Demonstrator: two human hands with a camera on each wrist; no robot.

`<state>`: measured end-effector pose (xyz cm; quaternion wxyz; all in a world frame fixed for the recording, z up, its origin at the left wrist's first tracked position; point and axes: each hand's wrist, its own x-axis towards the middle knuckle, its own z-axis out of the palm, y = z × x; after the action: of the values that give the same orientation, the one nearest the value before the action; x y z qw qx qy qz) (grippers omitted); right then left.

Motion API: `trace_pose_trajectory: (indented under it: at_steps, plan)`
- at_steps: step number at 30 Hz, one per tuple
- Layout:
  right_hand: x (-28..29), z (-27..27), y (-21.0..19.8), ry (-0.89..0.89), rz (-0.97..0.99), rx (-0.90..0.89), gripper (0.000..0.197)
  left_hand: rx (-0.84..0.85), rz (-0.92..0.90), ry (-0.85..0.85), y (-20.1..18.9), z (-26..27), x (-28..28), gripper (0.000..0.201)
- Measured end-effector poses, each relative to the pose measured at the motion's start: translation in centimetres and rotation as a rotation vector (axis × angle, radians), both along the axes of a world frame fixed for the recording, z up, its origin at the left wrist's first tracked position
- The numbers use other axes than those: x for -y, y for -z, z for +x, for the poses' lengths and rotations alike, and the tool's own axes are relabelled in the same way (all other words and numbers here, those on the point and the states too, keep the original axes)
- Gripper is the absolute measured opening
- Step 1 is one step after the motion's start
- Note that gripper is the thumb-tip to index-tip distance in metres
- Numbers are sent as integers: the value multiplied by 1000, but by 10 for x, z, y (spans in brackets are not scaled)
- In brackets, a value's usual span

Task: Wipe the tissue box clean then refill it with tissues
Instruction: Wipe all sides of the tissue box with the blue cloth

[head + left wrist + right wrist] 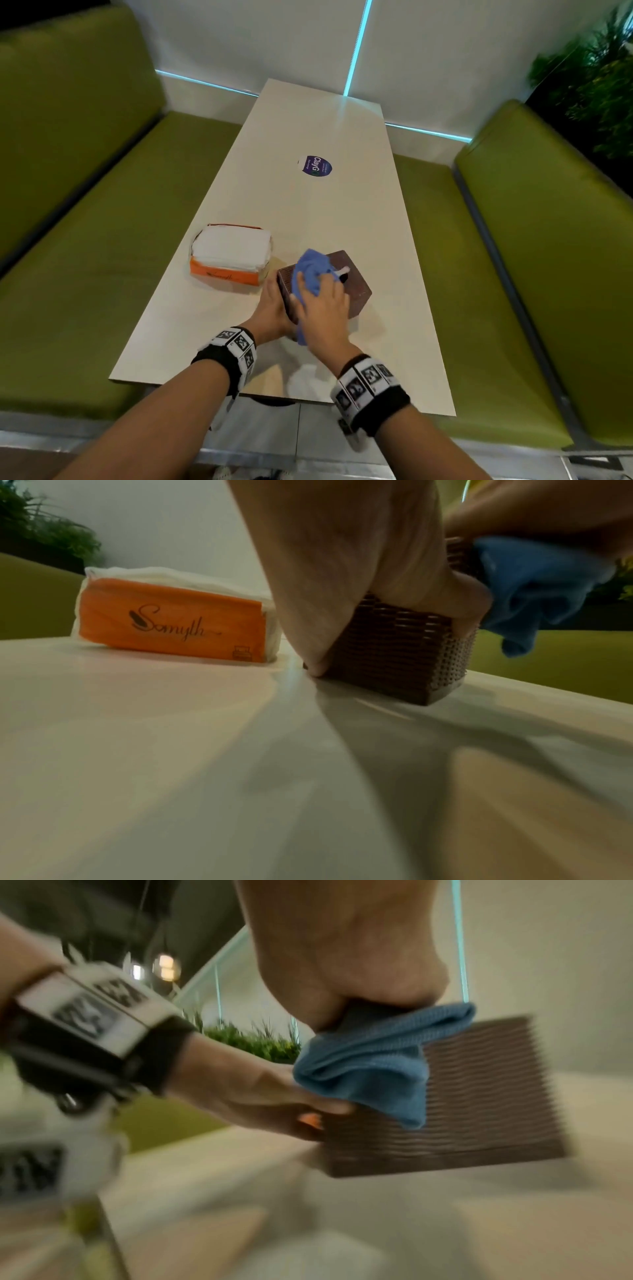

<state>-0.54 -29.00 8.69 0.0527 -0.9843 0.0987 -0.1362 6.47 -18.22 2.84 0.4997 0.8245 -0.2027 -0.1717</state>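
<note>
A dark brown woven tissue box (356,291) (394,653) (479,1096) stands on the cream table (308,205), with a bit of white tissue (343,271) poking from its top. My left hand (274,308) (342,574) (260,1096) grips its near left side. My right hand (323,308) (342,947) holds a blue cloth (311,270) (534,588) (369,1064) pressed onto the box's top and near corner. An orange pack of white tissues (231,253) (171,618) lies to the box's left.
Green padded benches (85,240) flank the table on both sides. A round purple sticker (315,165) sits mid-table. White wall with lit cyan strips lies beyond; a plant (596,78) stands at the far right. The table's near edge is just below my wrists.
</note>
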Motion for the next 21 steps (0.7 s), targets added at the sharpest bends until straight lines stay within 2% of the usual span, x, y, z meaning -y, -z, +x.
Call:
trace_pose_trajectory:
  at_steps: [2,3,4,6,9,11,12,14,16,17,19,21]
  plan:
    - [-17,23,-7,-155,-11,-93,49,-28,34,57,-7,-2,-2,111]
    - [-14,36,-11,-185,-38,-141,48,-17,33,51,-8,-2,-3,114]
    - [-4,48,-16,-163,-61,-157,47,0,24,32,-7,-2,-3,121]
    - [31,60,-22,-9,-36,-169,44,5,-24,-22,-2,-1,-3,133]
    - [74,41,-14,180,106,-68,42,31,-46,-20,4,2,-3,130]
    - [66,14,-3,198,185,84,45,31,-40,-15,8,2,-1,128]
    - [52,4,2,179,244,155,45,47,-23,-13,9,1,0,130]
    - [16,-5,11,67,298,163,46,44,-19,-7,7,3,2,132]
    - [-8,4,15,-78,216,110,49,-11,-67,-35,5,2,3,107]
    - [-12,13,14,-144,154,91,50,4,-87,-50,4,3,3,106]
    - [2,33,8,-208,90,48,50,12,-61,-29,8,7,2,135]
    - [36,51,-3,-140,141,14,48,-12,-56,-20,3,4,-1,143]
